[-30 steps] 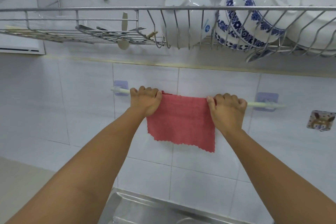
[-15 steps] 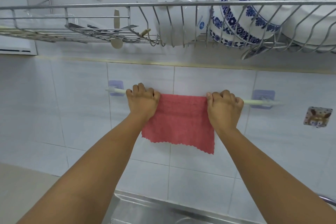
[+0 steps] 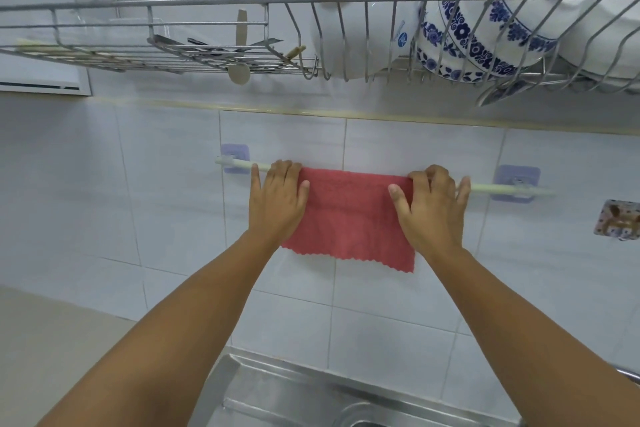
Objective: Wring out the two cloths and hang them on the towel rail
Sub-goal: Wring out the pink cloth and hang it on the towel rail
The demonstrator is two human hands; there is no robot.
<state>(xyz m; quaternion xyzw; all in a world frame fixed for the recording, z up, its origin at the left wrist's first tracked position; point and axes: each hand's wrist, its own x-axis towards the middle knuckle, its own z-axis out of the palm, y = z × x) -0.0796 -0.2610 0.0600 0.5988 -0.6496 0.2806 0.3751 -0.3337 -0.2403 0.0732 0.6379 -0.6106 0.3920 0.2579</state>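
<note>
A red cloth (image 3: 349, 215) hangs spread over the pale green towel rail (image 3: 491, 188), which is fixed to the white tiled wall by two lilac brackets. My left hand (image 3: 277, 201) lies flat on the cloth's left edge, fingers extended. Over the cloth's right edge my right hand (image 3: 431, 208) rests flat, fingers spread across the rail. Neither hand grips the cloth. Only one cloth is in view.
A wire dish rack (image 3: 311, 3) hangs above the rail, holding white bowls (image 3: 360, 14), blue-patterned bowls (image 3: 485, 7) and utensils (image 3: 239, 45). A steel sink (image 3: 294, 399) lies below. A small patterned hook (image 3: 620, 220) sits on the wall at right.
Both hands have uncurled from fists gripping the cloth's top corners to flat palms resting on it. The cloth now hangs smoother and more level on the rail.
</note>
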